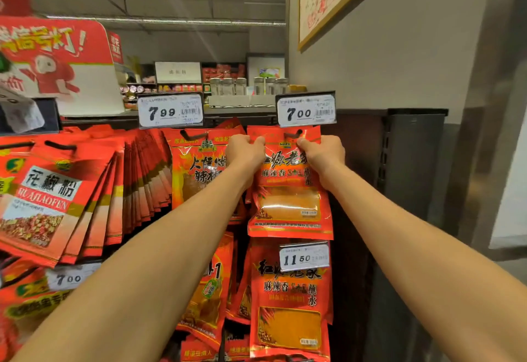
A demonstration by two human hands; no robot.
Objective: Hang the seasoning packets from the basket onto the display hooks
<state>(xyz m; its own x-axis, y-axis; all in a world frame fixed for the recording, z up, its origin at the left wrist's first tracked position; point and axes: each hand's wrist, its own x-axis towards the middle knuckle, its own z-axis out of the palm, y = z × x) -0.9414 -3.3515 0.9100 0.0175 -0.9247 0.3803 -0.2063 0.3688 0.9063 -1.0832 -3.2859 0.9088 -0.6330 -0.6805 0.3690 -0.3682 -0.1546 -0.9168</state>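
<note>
I am holding the seasoning packet (289,187) flat under the 7.00 price tag (306,111), at twelve o'clock from the 11.50 packs. My left hand (245,152) and right hand (322,152) are pinching its top corners closed. I am keeping it level, so its slot should meet the display hook (293,134) squarely.

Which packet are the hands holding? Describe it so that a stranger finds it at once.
Start at the grey wall column on the right, then find the price tag reading 7.00. Directly under it hangs the red packet, gripped by left hand and right hand. Only it is pinched at both top corners.
</note>
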